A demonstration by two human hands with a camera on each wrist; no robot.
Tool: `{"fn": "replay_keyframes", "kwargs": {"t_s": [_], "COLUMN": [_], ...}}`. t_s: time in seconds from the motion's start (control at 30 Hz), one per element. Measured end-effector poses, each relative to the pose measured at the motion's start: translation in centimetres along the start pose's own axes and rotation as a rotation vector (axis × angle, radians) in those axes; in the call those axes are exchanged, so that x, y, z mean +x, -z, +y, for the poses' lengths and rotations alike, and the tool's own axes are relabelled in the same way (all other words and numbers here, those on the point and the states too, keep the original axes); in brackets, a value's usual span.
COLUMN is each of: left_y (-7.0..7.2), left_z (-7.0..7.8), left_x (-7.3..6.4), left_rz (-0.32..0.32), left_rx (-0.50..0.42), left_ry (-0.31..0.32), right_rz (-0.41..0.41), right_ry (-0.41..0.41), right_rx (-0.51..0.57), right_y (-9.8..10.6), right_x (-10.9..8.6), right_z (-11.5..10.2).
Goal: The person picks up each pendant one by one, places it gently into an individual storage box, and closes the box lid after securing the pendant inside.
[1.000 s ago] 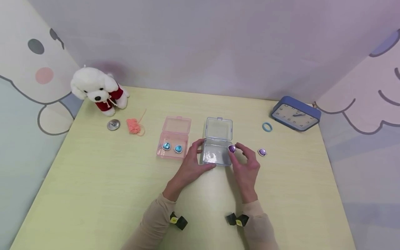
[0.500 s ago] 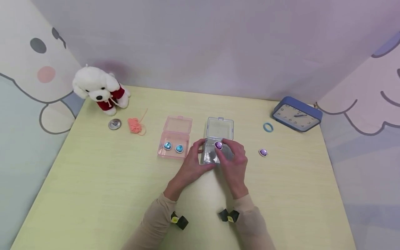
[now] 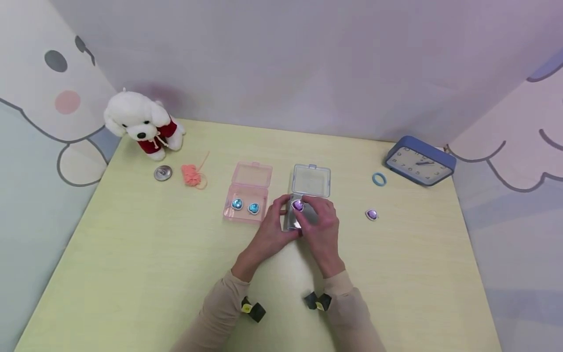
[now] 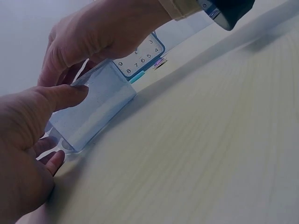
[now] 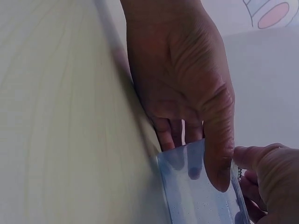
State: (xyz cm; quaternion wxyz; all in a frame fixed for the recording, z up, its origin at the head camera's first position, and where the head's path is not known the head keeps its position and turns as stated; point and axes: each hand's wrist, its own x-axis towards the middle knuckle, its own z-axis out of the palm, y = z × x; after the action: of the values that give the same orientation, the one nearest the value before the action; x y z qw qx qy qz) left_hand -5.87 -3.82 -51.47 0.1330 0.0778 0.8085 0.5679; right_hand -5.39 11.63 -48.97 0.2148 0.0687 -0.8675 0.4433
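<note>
In the head view a clear bluish plastic box (image 3: 292, 223) stands with its lid (image 3: 311, 180) raised. My left hand (image 3: 269, 231) holds its left side, thumb along the near wall and fingers round the end. Over the box, my right hand (image 3: 323, 230) pinches a purple heart-shaped gem (image 3: 297, 205) with a pale beaded rim between thumb and fingers. A sliver of that beaded rim (image 5: 239, 173) shows in the right wrist view. The right hand hides part of the box's inside. Another purple gem (image 3: 371, 215) lies on the table to the right.
Left of the clear box is an open pink box (image 3: 246, 219) with two blue heart gems (image 3: 253, 208). Farther out are coral yarn (image 3: 191, 175), a metal disc (image 3: 163, 173), a plush dog (image 3: 145, 122), a blue ring (image 3: 379, 179) and a clock (image 3: 420, 163).
My right hand has carried the purple gem left, from the box's right edge to over its left part. The left hand keeps its hold on the box.
</note>
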Motion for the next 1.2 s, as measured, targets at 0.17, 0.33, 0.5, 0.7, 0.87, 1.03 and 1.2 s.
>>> {"fn": "replay_keyframes", "kwargs": {"t_s": [0.17, 0.33, 0.5, 0.7, 0.87, 1.03, 1.2], "left_y": [-0.01, -0.03, -0.06, -0.04, -0.07, -0.02, -0.03], "left_z": [-0.03, 0.07, 0.11, 0.01, -0.08, -0.04, 0.03], "left_x": [0.1, 0.1, 0.04, 0.06, 0.09, 0.1, 0.19], "left_rz": [-0.002, -0.001, -0.001, 0.0, -0.002, -0.002, 0.0], "left_rx": [-0.004, -0.009, -0.009, -0.012, -0.011, -0.017, -0.011], "left_ry": [0.001, -0.007, -0.007, -0.017, -0.021, -0.023, -0.019], "right_rz": [-0.028, -0.036, -0.047, -0.07, -0.112, -0.151, -0.186], "right_ry": [-0.016, -0.021, -0.03, -0.022, -0.051, -0.084, -0.128], "right_rx": [-0.041, -0.074, -0.094, -0.143, -0.21, -0.282, -0.331], "right_y": [-0.1, -0.14, -0.07, -0.18, -0.27, -0.42, -0.51], "right_x": [0.07, 0.15, 0.22, 0.15, 0.28, 0.57, 0.84], "right_z": [0.02, 0.02, -0.07, -0.01, -0.29, -0.59, -0.89]}}
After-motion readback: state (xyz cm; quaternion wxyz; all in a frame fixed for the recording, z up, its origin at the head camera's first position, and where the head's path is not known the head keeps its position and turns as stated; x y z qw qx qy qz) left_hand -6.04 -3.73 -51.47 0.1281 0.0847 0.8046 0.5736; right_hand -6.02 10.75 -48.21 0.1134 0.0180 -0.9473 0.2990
